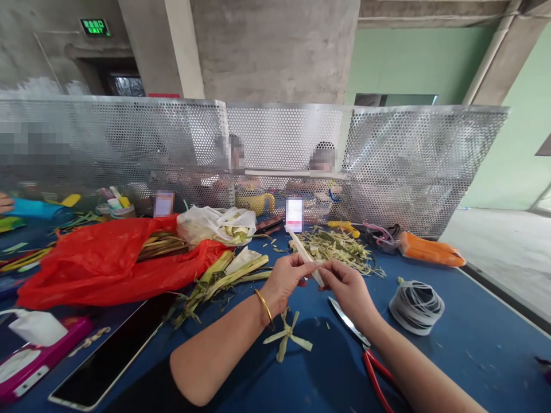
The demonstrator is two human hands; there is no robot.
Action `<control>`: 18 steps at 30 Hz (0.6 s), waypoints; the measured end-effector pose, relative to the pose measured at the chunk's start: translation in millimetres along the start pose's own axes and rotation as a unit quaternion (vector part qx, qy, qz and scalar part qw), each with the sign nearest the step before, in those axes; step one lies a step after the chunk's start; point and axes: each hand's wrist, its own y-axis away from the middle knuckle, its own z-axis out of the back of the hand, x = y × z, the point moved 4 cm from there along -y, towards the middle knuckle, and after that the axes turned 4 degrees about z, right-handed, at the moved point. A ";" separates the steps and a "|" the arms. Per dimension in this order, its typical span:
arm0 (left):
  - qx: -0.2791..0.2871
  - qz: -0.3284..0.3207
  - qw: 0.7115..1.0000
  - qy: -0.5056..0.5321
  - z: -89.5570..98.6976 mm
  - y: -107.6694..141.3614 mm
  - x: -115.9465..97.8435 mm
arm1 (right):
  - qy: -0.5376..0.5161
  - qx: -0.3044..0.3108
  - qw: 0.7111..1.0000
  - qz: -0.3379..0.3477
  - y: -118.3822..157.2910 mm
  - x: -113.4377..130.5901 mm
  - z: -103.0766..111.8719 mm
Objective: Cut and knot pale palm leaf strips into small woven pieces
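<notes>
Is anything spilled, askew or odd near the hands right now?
One untidy spot: the heap of plant scraps beyond the right hand lies loose on the blue tabletop, with bits straying from its edges. Nothing nearby looks clearly broken, though the right forearm hides part of the red-handled scissors.

a white charger sits on a magenta power strip while a green exit sign glows.
</notes>
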 end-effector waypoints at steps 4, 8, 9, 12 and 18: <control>0.004 0.002 1.000 -0.007 -0.9 -0.4 0.3 | 0.134 -0.014 0.990 0.035 3.9 8.3 2.7; -0.004 0.010 1.000 -0.013 -1.6 -0.9 1.5 | 0.292 -0.027 0.950 0.104 10.1 23.8 3.5; -0.005 0.009 1.000 -0.014 -1.7 -1.1 1.4 | 0.316 -0.029 0.941 0.115 11.1 26.1 3.6; -0.006 -0.002 1.000 -0.021 -1.7 -1.3 0.5 | 0.338 -0.029 0.933 0.124 11.8 27.6 4.0; 0.003 -0.002 1.000 -0.030 -3.2 1.0 -2.4 | 0.211 -0.056 0.975 0.042 5.1 12.8 8.7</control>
